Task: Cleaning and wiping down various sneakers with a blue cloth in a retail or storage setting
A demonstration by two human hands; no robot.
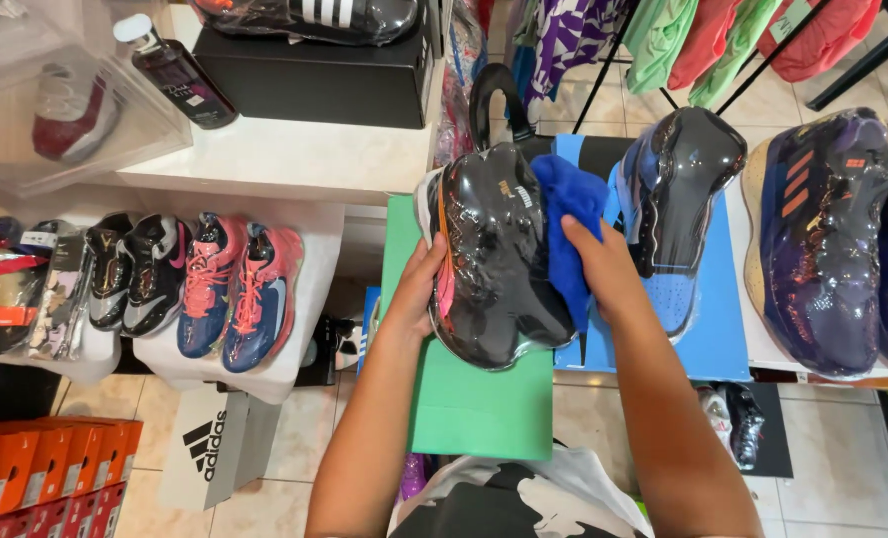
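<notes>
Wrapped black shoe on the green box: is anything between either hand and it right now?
Between the right hand and the wrapped black shoe lies a blue cloth, pressed against the shoe's side. The left hand grips the shoe's other edge directly, with nothing visible between. The shoe sits over the green box.
</notes>
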